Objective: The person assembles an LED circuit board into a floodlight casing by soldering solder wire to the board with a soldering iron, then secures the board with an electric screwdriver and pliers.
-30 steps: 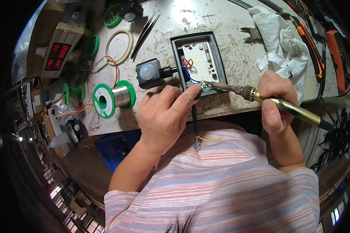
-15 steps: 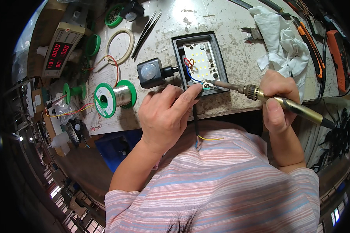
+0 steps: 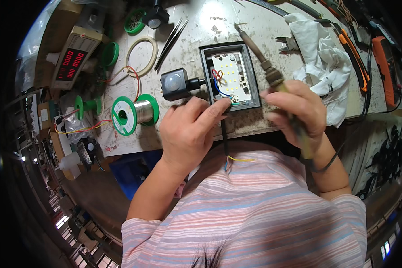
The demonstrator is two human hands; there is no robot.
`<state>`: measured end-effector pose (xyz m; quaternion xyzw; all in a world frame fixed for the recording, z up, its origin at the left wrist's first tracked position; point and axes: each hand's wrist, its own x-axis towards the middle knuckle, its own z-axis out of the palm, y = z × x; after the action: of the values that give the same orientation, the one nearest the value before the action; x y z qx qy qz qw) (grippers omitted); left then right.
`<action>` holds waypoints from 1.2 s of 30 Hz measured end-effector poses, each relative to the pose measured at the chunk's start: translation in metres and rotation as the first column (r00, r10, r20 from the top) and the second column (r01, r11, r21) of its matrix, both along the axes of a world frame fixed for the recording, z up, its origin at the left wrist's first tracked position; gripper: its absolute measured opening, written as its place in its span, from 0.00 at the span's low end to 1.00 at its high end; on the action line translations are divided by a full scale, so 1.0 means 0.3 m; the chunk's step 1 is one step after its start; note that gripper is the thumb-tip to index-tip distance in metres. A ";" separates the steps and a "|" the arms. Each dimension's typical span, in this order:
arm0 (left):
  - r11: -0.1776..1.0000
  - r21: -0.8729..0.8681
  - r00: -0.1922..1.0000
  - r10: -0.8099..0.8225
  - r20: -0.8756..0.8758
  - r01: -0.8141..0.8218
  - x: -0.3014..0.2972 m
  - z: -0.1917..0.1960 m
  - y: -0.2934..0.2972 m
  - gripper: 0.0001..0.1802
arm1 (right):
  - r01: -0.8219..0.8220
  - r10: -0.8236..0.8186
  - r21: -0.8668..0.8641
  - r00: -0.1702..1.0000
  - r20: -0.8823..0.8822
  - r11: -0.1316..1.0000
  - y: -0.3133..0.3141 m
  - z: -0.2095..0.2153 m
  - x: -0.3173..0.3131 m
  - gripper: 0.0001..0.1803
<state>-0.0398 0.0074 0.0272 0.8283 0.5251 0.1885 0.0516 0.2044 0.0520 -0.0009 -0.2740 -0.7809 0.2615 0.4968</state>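
Observation:
A black rectangular lamp housing (image 3: pixel 256 85) lies near the front edge of the bench, with a white LED board (image 3: pixel 230 67) inside. Red and blue wires loop over the board's left side. Joined to the housing's left wall is a black motion sensor (image 3: pixel 174 83) with a white dome. My left hand (image 3: pixel 185 125) has its index finger pressed at the housing's lower edge, by the wire joints; what its fingers may pinch is hidden. In my right hand (image 3: pixel 301 114) is a soldering iron (image 3: pixel 268 67), its tip pointing up and away from the board, right of the housing.
A solder spool (image 3: pixel 136 111) stands left of my left hand. Behind it lie a tape ring (image 3: pixel 141 56) and black tweezers (image 3: pixel 172 43). A lit power supply (image 3: pixel 74 58) is far left. On the right are a white cloth (image 3: pixel 319 67), cutters (image 3: pixel 288 43) and an orange meter (image 3: pixel 383 71).
The soldering iron's tip has lifted off the board and swung upward to the right, as my right hand turned and moved slightly left. My left hand stays at the housing.

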 end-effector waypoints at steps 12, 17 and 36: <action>0.981 -0.194 0.948 0.050 0.314 0.013 -0.098 0.045 0.066 0.19 | 0.019 -0.023 0.042 0.994 0.106 0.999 -0.007 -0.016 -0.129 0.25; 0.970 -0.149 0.836 0.243 0.493 -0.194 -0.060 -0.033 -0.036 0.19 | -0.117 0.114 0.040 0.991 0.072 0.992 -0.027 0.007 -0.157 0.22; 0.937 -0.090 0.787 0.332 0.521 -0.336 -0.002 -0.090 -0.064 0.26 | 0.002 -0.002 -0.059 1.000 0.005 0.998 0.068 0.031 -0.316 0.26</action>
<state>-0.0405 -0.0117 0.0002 0.6384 0.6279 0.4167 0.1567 0.1095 0.0723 0.0085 -0.2901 -0.7737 0.2832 0.4868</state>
